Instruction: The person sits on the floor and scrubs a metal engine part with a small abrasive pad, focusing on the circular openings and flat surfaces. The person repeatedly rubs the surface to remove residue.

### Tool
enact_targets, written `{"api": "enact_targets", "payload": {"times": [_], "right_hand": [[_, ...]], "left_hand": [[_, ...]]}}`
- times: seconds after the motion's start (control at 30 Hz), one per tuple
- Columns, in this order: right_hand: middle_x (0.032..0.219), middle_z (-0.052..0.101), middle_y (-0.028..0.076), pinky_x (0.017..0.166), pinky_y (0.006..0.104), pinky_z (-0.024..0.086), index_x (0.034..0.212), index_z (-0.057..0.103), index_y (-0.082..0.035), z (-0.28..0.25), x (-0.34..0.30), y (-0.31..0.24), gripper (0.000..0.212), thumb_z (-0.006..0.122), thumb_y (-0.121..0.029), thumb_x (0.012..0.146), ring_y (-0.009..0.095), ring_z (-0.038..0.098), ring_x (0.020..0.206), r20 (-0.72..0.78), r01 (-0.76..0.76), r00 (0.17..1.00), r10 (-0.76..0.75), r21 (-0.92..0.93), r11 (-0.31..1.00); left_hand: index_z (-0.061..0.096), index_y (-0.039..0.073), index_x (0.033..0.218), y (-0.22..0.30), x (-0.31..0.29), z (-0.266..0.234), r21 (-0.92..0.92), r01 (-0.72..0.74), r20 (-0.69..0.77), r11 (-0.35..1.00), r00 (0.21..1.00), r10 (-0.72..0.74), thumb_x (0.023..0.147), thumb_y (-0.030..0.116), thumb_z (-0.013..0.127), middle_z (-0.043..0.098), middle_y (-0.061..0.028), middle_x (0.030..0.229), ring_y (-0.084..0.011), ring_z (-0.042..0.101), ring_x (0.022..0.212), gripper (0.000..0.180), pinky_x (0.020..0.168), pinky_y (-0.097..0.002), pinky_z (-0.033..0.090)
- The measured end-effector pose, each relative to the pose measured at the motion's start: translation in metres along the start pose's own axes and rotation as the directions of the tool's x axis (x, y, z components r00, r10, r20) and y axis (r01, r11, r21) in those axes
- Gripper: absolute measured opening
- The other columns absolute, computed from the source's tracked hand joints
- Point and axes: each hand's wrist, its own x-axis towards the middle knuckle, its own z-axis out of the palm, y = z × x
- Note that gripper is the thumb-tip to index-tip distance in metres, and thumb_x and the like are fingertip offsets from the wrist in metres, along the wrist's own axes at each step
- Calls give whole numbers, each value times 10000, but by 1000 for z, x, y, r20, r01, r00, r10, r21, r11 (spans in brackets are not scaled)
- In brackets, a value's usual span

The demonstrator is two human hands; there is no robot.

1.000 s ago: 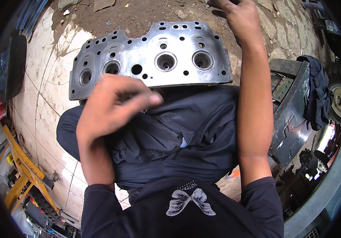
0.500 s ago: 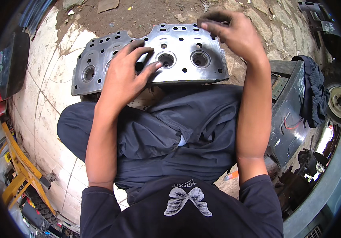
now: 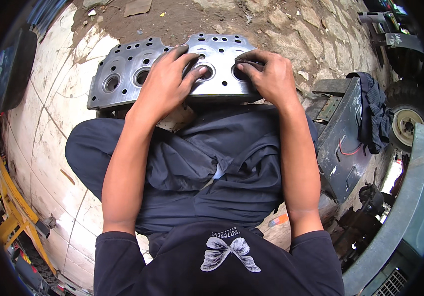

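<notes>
A silver engine cylinder head (image 3: 125, 64), its flat face up and pierced by round valve openings and small holes, lies before my folded legs. My left hand (image 3: 167, 79) rests on its middle with fingers apart, the thumb reaching the edge of a valve opening (image 3: 205, 73). At the rightmost opening (image 3: 239, 73), my right hand (image 3: 269, 74) has its thumb and fingertips drawn together at the rim. Whether something small sits between those dark fingertips is hidden. The right hand also covers the right end of the cylinder head.
To the right stands a dark metal box (image 3: 343, 143) with a dark cloth (image 3: 374, 113) draped over it. A wheel (image 3: 404, 123) is farther right. Yellow metal framing (image 3: 17, 192) stands at the left. An orange-labelled object (image 3: 278, 220) lies by my right elbow.
My right hand has come down and toward me from the far right corner to the rightmost opening. My left hand stays on the metal. The whole view has shifted slightly.
</notes>
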Motion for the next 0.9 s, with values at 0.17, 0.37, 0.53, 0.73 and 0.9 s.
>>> {"api": "enact_targets", "payload": {"times": [0.17,0.37,0.53,0.73,0.9], "right_hand": [[989,794,184,858,404,604,1039,819,-31,13,-6,-3,217,813,-179,880,356,781,909,-99,76,991,-87,-104,992],[962,794,188,838,409,608,1022,815,-17,10,-11,-11,180,799,-129,882,348,782,878,-17,158,987,-159,-43,987],[913,777,212,825,430,606,948,810,7,18,-6,-9,152,812,-69,816,379,770,854,-126,184,974,-189,-47,982],[918,780,202,831,422,607,948,816,-13,9,-9,-7,138,800,-65,821,380,768,861,-35,191,981,-191,5,982],[912,780,198,825,430,605,953,819,-27,8,-6,-6,165,831,-114,813,377,768,859,-14,219,976,-219,10,976]], "left_hand": [[718,4,1271,-4,2,5,-34,-12,-21,999,1000,12,1034,397,658,644,-258,1387,-443,612,1281,462,1095,-485,486],[716,16,1271,-6,5,8,-19,-18,-34,1000,999,17,1055,346,620,656,-251,1337,-451,622,1236,405,1071,-505,490],[722,36,1267,-5,5,11,-30,-9,-45,1000,999,8,1065,342,597,649,-242,1350,-447,618,1242,388,1073,-501,487],[743,60,1232,-4,8,19,30,13,-117,999,993,-10,1059,343,601,675,-205,1256,-425,640,1178,361,1035,-506,496],[752,70,1197,-2,7,21,80,22,-174,997,985,-7,1050,343,613,683,-178,1166,-411,652,1117,340,1008,-504,500]]}}
